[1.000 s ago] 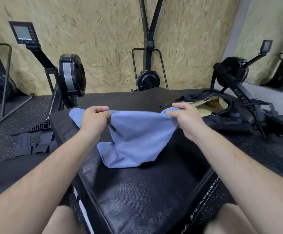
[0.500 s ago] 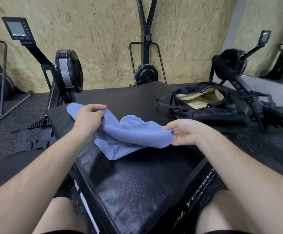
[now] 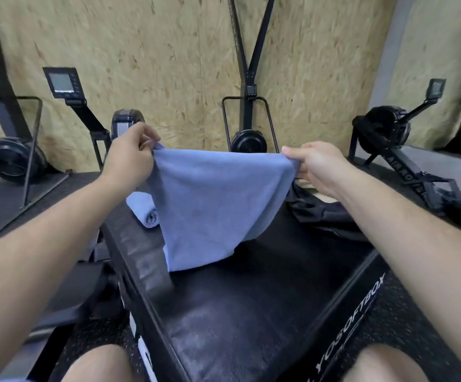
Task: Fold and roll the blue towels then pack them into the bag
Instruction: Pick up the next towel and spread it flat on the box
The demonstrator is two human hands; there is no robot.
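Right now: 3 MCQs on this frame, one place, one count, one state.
1. Where is the rolled towel?
A. inside the bag
B. on the box, by the left hand
C. on the floor

2. How many blue towels show?
A. one
B. two
C. four

3. The held towel is:
A. rolled tight
B. flat on the floor
C. stretched between both hands

Key: B, it lies on the black box below the left hand; B, one rolled, one held; C, the left hand and right hand pinch its top corners.
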